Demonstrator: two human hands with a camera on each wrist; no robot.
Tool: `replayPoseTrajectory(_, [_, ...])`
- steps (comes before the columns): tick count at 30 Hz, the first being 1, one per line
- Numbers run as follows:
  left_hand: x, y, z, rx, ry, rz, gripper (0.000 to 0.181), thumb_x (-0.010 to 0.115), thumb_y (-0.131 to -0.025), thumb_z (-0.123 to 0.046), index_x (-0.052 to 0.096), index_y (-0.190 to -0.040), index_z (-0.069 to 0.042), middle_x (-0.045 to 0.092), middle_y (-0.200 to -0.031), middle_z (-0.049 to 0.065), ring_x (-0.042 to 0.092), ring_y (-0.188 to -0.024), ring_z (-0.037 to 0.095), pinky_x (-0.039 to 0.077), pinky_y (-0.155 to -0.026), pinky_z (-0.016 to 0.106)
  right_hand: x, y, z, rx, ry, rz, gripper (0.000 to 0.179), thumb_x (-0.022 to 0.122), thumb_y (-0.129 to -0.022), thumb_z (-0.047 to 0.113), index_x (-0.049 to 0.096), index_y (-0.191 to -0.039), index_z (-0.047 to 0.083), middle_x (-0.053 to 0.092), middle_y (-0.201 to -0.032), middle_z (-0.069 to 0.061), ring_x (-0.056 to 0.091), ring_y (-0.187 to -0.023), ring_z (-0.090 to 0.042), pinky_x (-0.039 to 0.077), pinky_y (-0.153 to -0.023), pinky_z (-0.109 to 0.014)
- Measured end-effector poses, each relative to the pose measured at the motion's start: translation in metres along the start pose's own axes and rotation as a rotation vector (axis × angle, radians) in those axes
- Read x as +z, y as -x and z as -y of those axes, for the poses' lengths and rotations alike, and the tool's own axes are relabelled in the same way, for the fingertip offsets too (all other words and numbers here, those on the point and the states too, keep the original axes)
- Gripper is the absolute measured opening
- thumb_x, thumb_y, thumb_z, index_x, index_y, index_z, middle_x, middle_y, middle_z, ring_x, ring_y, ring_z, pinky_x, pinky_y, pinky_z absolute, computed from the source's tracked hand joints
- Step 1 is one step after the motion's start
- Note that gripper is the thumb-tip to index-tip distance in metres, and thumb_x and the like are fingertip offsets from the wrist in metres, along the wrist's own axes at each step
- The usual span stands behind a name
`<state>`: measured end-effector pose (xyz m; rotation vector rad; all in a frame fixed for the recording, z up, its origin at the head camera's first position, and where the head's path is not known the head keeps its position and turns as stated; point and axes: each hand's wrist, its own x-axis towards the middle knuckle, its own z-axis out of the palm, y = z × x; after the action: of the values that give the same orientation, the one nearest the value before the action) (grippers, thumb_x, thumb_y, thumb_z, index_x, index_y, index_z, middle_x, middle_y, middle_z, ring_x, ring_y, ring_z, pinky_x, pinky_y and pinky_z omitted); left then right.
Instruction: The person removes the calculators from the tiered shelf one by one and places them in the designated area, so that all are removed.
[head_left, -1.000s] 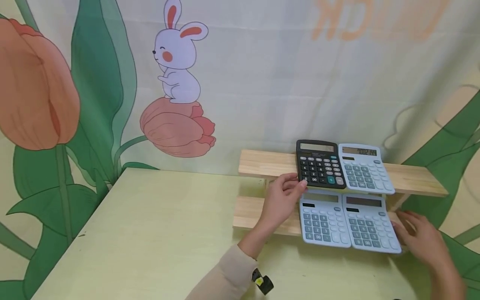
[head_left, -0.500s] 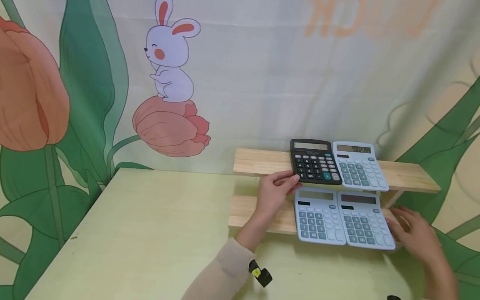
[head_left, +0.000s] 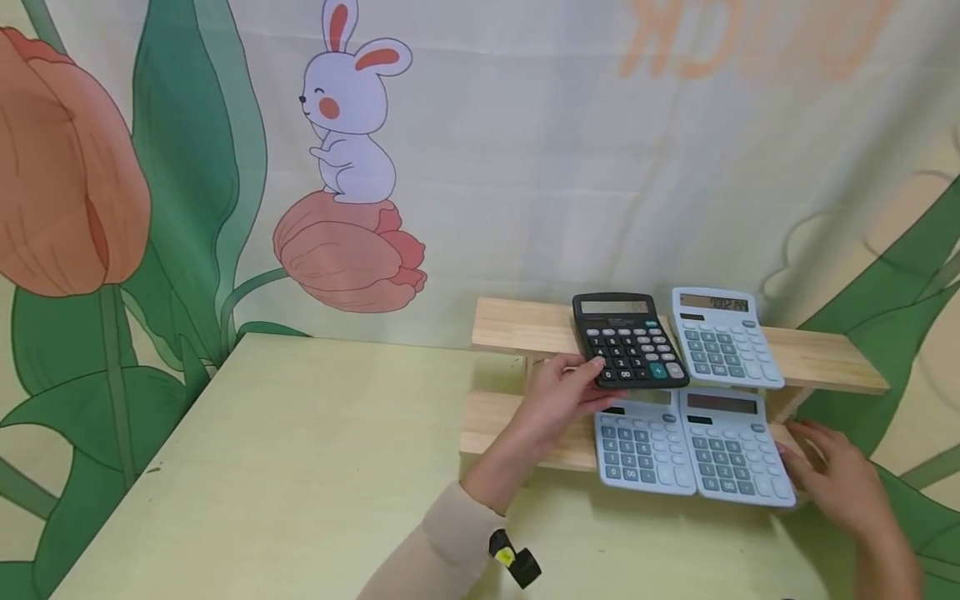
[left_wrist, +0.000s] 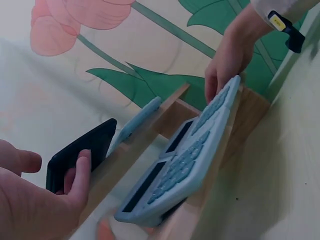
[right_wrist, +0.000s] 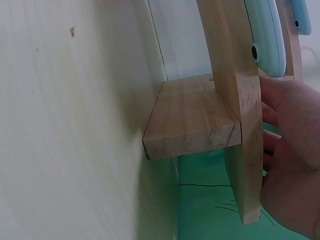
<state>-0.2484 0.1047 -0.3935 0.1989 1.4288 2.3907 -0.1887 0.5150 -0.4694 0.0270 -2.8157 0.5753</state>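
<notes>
My left hand [head_left: 558, 400] pinches a black calculator [head_left: 626, 337] by its lower left corner, thumb on the front. In the left wrist view, fingers curl against the dark back of the calculator [left_wrist: 82, 150]. It overhangs the front of the upper shelf [head_left: 525, 327], apart from the light blue calculator [head_left: 727, 337] on its right. Two more light blue calculators, a left one [head_left: 648, 450] and a right one [head_left: 738, 454], lean side by side on the lower shelf. My right hand [head_left: 843, 475] rests at that shelf's right end, beside the right one; its fingertips are partly hidden.
The two-tier wooden rack [right_wrist: 200, 115] stands on a pale yellow table [head_left: 300, 458] against a printed curtain [head_left: 525, 167] with a rabbit and tulips. Black wrist straps [head_left: 515, 560] show at the sleeve.
The black calculator has come forward and down off its place beside the upper light blue one, opening a gap between them. My right hand stays at the lower shelf's end.
</notes>
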Motion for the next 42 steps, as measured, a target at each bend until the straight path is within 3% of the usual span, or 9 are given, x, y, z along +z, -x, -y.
replayPoseTrajectory(4, [-0.001,-0.003,0.008,0.000,0.009,-0.013,0.032,0.064,-0.108,-0.016,0.058,-0.130,0.005,0.072,-0.118,0.017,0.075,-0.109,0.033,0.062,-0.089,0.035,0.000,0.001,0.001,0.002,-0.003,0.001,0.054,0.061,-0.108,0.029,0.054,-0.137,-0.016,0.043,-0.140,-0.050,0.041,-0.124,-0.070,0.034,-0.096,-0.080])
replayPoseTrajectory(9, [-0.001,-0.005,0.013,0.024,0.012,0.026,0.034,0.066,-0.106,-0.011,0.060,-0.134,0.006,0.074,-0.118,0.019,0.075,-0.109,0.033,0.062,-0.090,0.037,-0.001,0.002,0.001,0.009,0.015,-0.005,0.053,0.060,-0.108,0.029,0.054,-0.138,-0.015,0.043,-0.140,-0.050,0.041,-0.124,-0.070,0.034,-0.095,-0.080])
replayPoseTrajectory(20, [-0.004,-0.006,0.012,0.048,-0.018,0.034,0.031,0.064,-0.106,-0.009,0.060,-0.134,0.003,0.075,-0.117,0.018,0.075,-0.107,0.030,0.062,-0.091,0.038,-0.001,-0.001,0.001,0.024,-0.001,0.005,0.054,0.061,-0.108,0.030,0.053,-0.138,-0.015,0.042,-0.141,-0.049,0.040,-0.125,-0.070,0.034,-0.096,-0.080])
replayPoseTrajectory(31, [-0.005,0.002,0.002,0.055,-0.031,0.018,0.028,0.063,-0.108,-0.012,0.061,-0.133,0.001,0.075,-0.118,0.016,0.075,-0.105,0.027,0.062,-0.090,0.037,0.002,-0.003,-0.001,0.027,0.002,0.009,0.055,0.060,-0.108,0.031,0.053,-0.139,-0.014,0.042,-0.142,-0.050,0.039,-0.126,-0.070,0.034,-0.096,-0.080])
replayPoseTrajectory(42, [-0.011,0.007,-0.012,0.101,-0.075,0.075,0.035,0.065,-0.105,-0.005,0.059,-0.139,0.001,0.073,-0.127,0.015,0.073,-0.112,0.026,0.062,-0.091,0.036,0.002,-0.001,-0.002,0.038,-0.015,0.015,0.058,0.059,-0.109,0.033,0.052,-0.140,-0.015,0.041,-0.142,-0.050,0.039,-0.126,-0.070,0.033,-0.097,-0.081])
